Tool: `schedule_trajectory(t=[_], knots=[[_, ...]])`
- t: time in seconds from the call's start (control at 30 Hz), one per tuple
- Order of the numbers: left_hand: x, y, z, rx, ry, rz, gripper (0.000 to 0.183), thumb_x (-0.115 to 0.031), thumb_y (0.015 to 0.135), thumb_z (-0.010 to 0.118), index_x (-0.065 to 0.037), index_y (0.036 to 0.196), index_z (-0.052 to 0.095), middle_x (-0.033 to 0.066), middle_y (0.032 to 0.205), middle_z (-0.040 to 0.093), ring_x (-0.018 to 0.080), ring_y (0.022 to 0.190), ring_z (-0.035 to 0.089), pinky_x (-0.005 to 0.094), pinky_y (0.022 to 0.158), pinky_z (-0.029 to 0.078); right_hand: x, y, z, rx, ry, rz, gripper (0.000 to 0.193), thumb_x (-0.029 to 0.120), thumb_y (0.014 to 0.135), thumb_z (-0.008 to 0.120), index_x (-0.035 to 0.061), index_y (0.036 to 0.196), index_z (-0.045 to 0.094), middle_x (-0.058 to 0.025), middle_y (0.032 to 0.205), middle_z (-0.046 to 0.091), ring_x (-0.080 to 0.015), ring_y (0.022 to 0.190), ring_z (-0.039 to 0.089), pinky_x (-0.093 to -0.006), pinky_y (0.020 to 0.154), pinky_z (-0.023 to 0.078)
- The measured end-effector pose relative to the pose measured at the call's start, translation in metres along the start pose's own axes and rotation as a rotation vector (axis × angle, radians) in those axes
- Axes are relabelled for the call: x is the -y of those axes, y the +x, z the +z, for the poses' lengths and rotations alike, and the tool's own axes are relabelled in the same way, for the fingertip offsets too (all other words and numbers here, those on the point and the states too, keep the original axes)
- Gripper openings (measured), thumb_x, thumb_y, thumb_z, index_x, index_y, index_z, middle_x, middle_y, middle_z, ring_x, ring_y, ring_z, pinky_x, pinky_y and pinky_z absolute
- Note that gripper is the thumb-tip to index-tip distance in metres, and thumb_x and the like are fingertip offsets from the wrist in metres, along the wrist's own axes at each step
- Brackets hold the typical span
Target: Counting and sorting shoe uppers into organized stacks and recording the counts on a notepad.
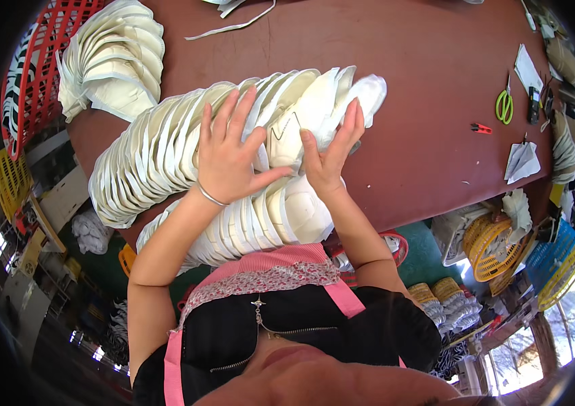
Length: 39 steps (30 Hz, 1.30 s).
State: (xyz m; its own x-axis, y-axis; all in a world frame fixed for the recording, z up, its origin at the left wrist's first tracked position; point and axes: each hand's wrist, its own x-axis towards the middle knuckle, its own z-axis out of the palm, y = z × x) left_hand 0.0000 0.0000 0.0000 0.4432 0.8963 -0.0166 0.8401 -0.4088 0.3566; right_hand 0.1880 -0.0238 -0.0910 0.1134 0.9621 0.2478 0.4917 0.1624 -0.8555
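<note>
Found left hand (pixel 226 162) spread, fingers apart, on cup row (pixel 145 159) running 9 to 1 o'clock, right hand (pixel 327 162) parted at 1 o'clock end with grip unclear; recommend light, even pressure against creasing.

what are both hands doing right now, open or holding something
Left hand: open, fingers spread over the long row of cloth pieces.
Right hand: thumb and fingers apart at the row's right end; whether it grips anything cannot be told.
</note>
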Motion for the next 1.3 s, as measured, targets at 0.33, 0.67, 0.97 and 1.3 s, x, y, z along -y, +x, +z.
schedule_trajectory(t=[0.33,0.67,0.97,1.3], knots=[[-0.009,0.002,0.024,-0.103,-0.032,-0.177,0.039,-0.035,0.075,0.072,-0.006,0.097,0.059,0.0206,0.151,0.040,0.0383,0.142,0.033,0.0610,0.115,0.018,-0.001,-0.005,0.005,-0.032,0.648,0.599,0.063,0.015,0.098,0.061,-0.0054,0.147,0.028,-0.0158,0.137,0.045,-0.0216,0.122,0.046,-0.0358,0.105,0.037],[-0.022,0.004,0.028,0.033,-0.077,0.173,0.074,0.005,0.077,0.056,-0.038,0.137,0.057,0.0113,0.155,0.035,0.0307,0.142,0.037,0.0588,0.116,0.021,-0.008,-0.022,0.005,-0.008,0.852,0.846,0.051,0.039,0.108,0.038,0.0022,0.145,0.039,-0.0110,0.140,0.051,-0.0195,0.126,0.051,-0.0356,0.106,0.041],[-0.005,0.006,0.028,-0.074,-0.172,0.153,0.035,0.001,0.073,0.064,-0.009,0.107,0.064,0.0219,0.149,0.040,0.0402,0.135,0.043,0.0565,0.109,0.039,-0.010,-0.014,-0.007,-0.037,1.432,0.898,0.054,0.038,0.109,0.030,0.0004,0.147,0.034,-0.0145,0.143,0.048,-0.0272,0.130,0.051,-0.0424,0.111,0.041],[-0.007,-0.020,0.024,-0.074,-0.086,0.149,0.056,-0.001,0.080,0.063,-0.018,0.133,0.057,0.0118,0.150,0.044,0.0296,0.135,0.047,0.0496,0.113,0.037,-0.002,-0.035,-0.010,0.147,1.039,0.731,0.050,0.036,0.107,0.041,-0.0027,0.137,0.047,-0.0161,0.133,0.056,-0.0267,0.122,0.056,-0.0382,0.100,0.045]])
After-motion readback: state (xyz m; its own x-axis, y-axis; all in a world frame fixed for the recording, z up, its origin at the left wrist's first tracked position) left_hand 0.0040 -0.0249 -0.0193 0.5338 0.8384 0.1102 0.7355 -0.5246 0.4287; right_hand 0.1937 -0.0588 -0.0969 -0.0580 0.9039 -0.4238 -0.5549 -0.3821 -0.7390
